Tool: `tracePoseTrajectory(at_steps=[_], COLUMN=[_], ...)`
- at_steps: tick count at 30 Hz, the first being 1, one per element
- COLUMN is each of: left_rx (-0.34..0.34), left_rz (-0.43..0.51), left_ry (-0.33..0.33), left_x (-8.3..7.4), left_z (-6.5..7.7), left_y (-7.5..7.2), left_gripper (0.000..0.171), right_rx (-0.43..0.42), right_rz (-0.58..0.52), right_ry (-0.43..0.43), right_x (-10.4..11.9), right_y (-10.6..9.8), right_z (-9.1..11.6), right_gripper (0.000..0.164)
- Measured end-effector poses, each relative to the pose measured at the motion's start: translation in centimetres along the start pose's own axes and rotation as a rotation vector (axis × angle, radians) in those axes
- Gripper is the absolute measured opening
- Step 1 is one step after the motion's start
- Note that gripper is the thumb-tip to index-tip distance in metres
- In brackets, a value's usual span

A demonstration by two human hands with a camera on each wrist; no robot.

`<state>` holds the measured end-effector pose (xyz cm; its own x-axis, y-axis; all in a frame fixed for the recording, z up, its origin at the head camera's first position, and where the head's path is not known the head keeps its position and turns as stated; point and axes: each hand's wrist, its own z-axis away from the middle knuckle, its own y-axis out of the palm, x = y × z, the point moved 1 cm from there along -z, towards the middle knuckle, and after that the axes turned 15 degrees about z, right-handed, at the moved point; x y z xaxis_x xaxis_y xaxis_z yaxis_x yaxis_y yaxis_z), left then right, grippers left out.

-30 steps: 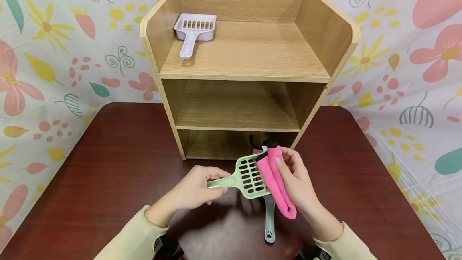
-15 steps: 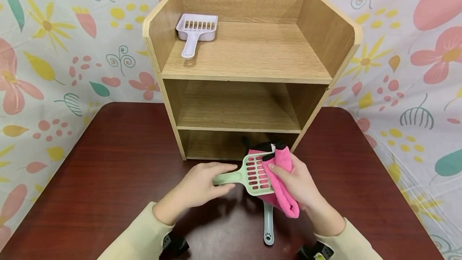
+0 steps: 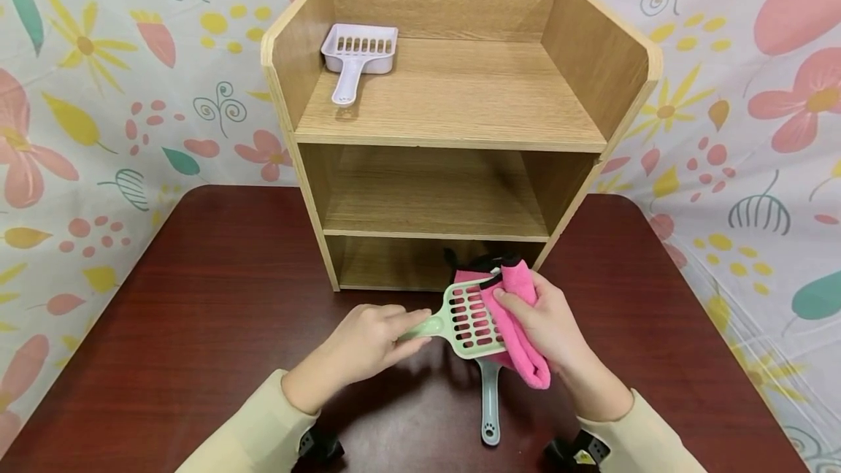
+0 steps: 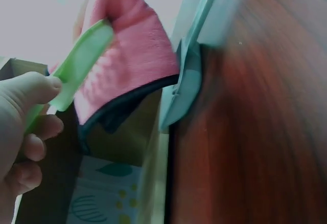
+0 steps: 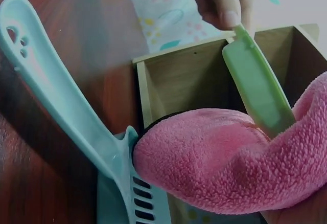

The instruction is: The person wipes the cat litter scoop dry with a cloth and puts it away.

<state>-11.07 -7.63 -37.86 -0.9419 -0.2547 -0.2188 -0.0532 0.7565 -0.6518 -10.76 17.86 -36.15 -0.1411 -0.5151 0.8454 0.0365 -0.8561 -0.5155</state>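
Observation:
In the head view my left hand (image 3: 368, 338) pinches the handle of a pale green slotted litter scoop (image 3: 453, 345), held above the table. My right hand (image 3: 555, 327) grips a pink fluffy cloth (image 3: 522, 338) with black edging, folded over the scoop's right edge. More pink shows through the slots from behind. Seen from the left wrist, thumb and fingers hold the green handle (image 4: 76, 65) beside the cloth (image 4: 133, 45). Below the cloth, a blue-grey litter scoop (image 3: 490, 400) has its handle toward me; its head is mostly hidden. The right wrist view shows its slots (image 5: 143, 193).
A wooden shelf unit (image 3: 447, 139) stands at the back of the dark red table (image 3: 197, 327). On its top level, at the left, sits a lilac litter scoop in a matching tray (image 3: 360, 57). A patterned cloth backdrop (image 3: 131, 79) hangs behind.
Both hands have moved slightly right with the green scoop and the cloth. The cloth now spreads behind the scoop's slots, and my left fingers sit closer to the scoop's head.

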Motion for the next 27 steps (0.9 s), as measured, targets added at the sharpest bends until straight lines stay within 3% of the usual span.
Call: tracePoseTrajectory(at_steps=[3, 8, 11, 17, 22, 27], left_rx=[-0.053, -0.125, -0.161, -0.193, -0.245, -0.291], left_rz=[0.036, 0.099, 0.115, 0.159, 0.181, 0.193], left_ry=[-0.022, -0.077, -0.094, -0.134, -0.175, -0.208], left_x=[0.1, 0.6, 0.9, 0.9, 0.1, -0.9], left_z=[0.2, 0.4, 0.3, -0.1, -0.4, -0.6], left_y=[0.2, 0.4, 0.4, 0.7, 1.9, 3.4], left_gripper=[0.024, 0.038, 0.037, 0.029, 0.027, 0.026], right_rx=[-0.008, -0.04, -0.064, -0.13, -0.253, -0.393], right_rz=[-0.025, -0.054, -0.108, -0.378, -0.65, -0.791], right_ry=[-0.004, -0.003, -0.005, 0.022, 0.022, -0.005], right_x=[0.2, 0.4, 0.5, 0.6, 1.0, 1.2], right_y=[0.1, 0.5, 0.8, 1.8, 3.4, 5.0], right_z=[0.1, 0.5, 1.0, 2.1, 2.4, 2.4], right_gripper=[0.039, 0.036, 0.034, 0.031, 0.029, 0.036])
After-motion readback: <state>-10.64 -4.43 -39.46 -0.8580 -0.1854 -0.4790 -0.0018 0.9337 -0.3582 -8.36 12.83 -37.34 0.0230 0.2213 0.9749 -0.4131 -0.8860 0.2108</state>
